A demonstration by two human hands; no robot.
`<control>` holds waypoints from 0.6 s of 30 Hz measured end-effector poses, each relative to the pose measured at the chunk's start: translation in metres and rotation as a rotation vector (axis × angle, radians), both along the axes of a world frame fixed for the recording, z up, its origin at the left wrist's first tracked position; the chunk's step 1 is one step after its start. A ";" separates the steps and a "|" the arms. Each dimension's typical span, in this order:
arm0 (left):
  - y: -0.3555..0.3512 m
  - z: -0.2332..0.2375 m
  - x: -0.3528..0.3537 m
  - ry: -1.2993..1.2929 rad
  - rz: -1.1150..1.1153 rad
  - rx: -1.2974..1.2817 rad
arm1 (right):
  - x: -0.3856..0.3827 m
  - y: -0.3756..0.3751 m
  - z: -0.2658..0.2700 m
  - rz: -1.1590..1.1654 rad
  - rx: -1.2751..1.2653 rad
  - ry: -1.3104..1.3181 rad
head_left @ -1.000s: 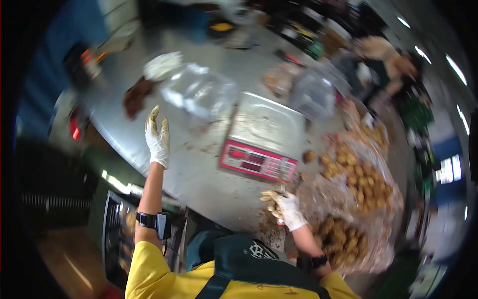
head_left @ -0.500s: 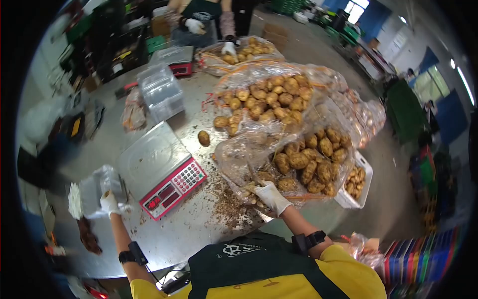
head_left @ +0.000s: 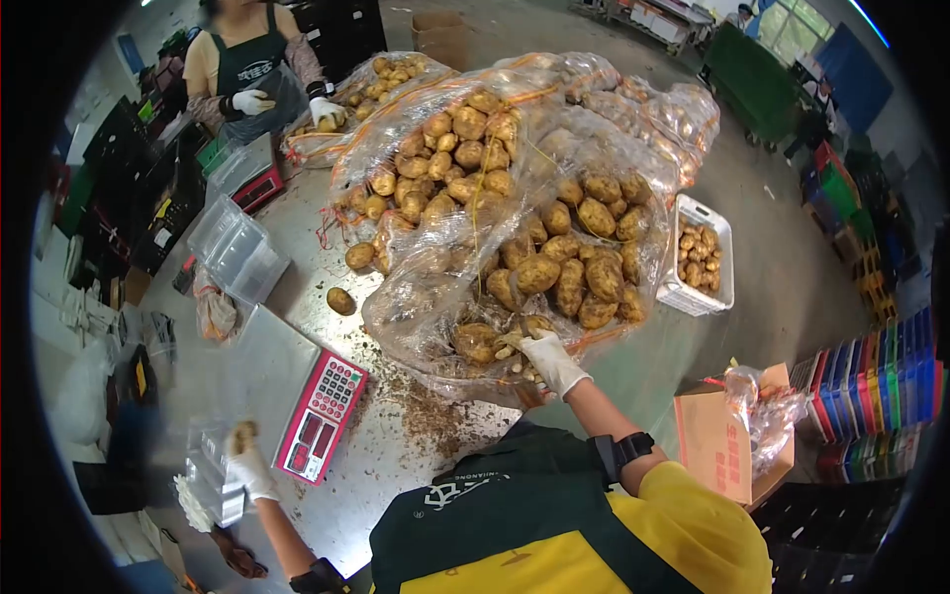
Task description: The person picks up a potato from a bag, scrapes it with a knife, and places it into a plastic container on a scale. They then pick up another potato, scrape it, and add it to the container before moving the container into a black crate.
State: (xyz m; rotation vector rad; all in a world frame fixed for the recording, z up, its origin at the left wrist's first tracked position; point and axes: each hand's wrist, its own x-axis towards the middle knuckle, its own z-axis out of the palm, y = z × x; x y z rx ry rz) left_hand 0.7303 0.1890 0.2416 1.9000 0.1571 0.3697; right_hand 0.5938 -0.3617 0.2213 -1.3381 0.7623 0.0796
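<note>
My left hand (head_left: 251, 469), in a white glove with brownish fingertips, is at the right side of a clear plastic box (head_left: 204, 489). Motion blur hides how its fingers are set. My right hand (head_left: 554, 362), also gloved and soiled at the fingertips, is closed on the front edge of a clear plastic bag (head_left: 421, 307). Large earth-marked potatoes (head_left: 569, 285) fill that bag, and one potato (head_left: 477, 343) sits just left of my right fingers. Beside my left hand stands a scale with a red keypad panel (head_left: 323, 416).
Loose soil (head_left: 435, 421) and a single potato (head_left: 340, 301) lie on the metal table. More potato bags (head_left: 450, 158) and stacked clear boxes (head_left: 237, 247) stand farther back. A co-worker's gloved hand (head_left: 327, 113) touches potatoes. Right: a white crate (head_left: 705, 213) and a carton (head_left: 714, 441).
The view has turned, so the table and bags appear shifted left. My left hand remains beside the clear box, its fingers now blurred. My right hand stays at the bag's front edge.
</note>
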 end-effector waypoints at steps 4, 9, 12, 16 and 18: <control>-0.037 -0.014 0.001 0.301 -0.329 0.561 | -0.004 -0.013 -0.019 -0.012 0.001 -0.037; -0.128 0.049 0.020 -0.109 -0.378 0.867 | -0.030 -0.038 -0.007 -0.167 0.043 0.106; -0.242 0.079 0.018 -0.038 -0.544 0.457 | -0.032 -0.041 -0.018 -0.233 -0.037 0.036; -0.353 0.031 0.002 0.328 -0.989 0.084 | -0.035 -0.029 -0.038 -0.210 -0.043 -0.019; -0.393 0.015 -0.009 0.306 -1.214 0.383 | -0.035 -0.029 -0.067 -0.177 0.055 -0.063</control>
